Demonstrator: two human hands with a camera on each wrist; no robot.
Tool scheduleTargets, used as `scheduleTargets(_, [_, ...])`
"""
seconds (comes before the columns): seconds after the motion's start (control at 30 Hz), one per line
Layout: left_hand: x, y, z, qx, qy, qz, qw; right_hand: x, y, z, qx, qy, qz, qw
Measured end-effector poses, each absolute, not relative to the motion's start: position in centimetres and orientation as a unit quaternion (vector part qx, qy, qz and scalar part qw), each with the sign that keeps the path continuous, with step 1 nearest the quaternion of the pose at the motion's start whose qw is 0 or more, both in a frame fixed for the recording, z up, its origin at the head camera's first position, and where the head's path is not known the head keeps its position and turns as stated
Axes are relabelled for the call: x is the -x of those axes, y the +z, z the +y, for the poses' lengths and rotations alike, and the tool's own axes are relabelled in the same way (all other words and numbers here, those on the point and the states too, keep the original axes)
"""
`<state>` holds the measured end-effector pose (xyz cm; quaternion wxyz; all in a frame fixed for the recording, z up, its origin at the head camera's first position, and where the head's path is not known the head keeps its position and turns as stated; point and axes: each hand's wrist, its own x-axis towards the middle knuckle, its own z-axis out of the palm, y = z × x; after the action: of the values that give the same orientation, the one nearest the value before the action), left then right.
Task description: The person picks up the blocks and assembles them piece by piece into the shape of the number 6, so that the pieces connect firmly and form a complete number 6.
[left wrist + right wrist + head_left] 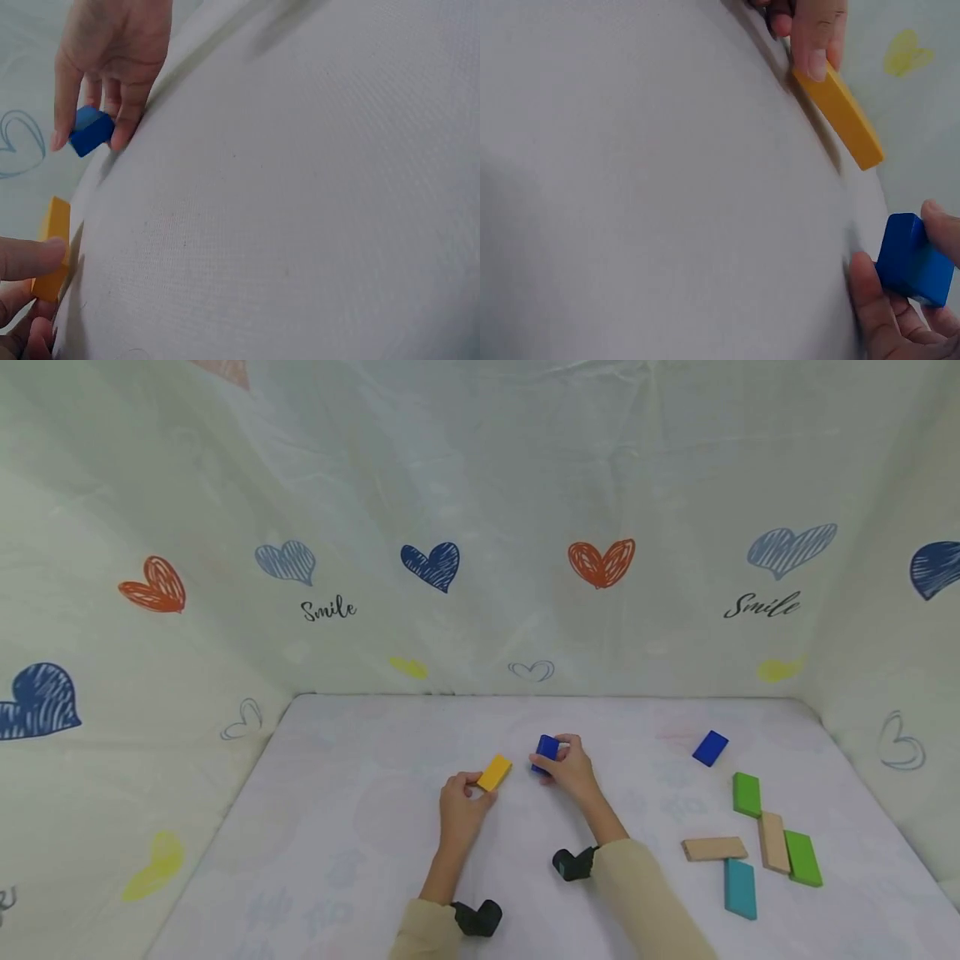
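My left hand pinches a flat yellow block by its near end, thumb on one side and fingers on the other. In the right wrist view the yellow block is tilted close over the white surface, its far end sticking out past the thumb. To the right, my right hand grips a blue block between thumb and fingers. The left wrist view shows that blue block held just above the surface. A gap separates the two blocks.
On the right of the white table lie another blue block, two green blocks, two wooden blocks and a teal block. A pale curtain with printed hearts closes off the back and sides.
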<state>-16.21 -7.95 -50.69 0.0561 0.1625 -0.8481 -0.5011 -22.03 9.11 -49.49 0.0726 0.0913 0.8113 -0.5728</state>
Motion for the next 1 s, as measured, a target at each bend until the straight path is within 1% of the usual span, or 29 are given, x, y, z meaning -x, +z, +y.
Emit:
scheduleTargets(0.23, [16.6,-50.9,-7.8,-0.172,-0.510,-0.840,0.065,23.1,-49.9,7.0,-0.125,-0.582,0.803,0.018])
scheduleTargets(0.33, [16.7,-51.0,-7.6,-0.179,-0.511,-0.838,0.067,23.3,-49.8,6.5,-0.143,-0.585,0.799,0.004])
scheduleTargets(0.53, [16.8,-51.2,-7.5,-0.174,-0.516,-0.836,0.070,23.4,-49.5,5.9,-0.166,-0.610,0.774,0.002])
scheduleTargets(0.67, [16.8,-51.3,-7.7,-0.169,-0.508,-0.842,0.070,23.5,-49.5,5.7,-0.173,-0.606,0.776,0.010])
scheduleTargets(0.87, [16.7,-50.8,-8.0,-0.165,-0.492,-0.853,0.049,23.5,-49.3,5.4,-0.172,-0.590,0.789,0.011])
scheduleTargets(1.0, [16.9,-50.3,-8.4,-0.149,-0.492,-0.856,0.049,23.5,-49.2,5.3,-0.170,-0.582,0.796,0.005])
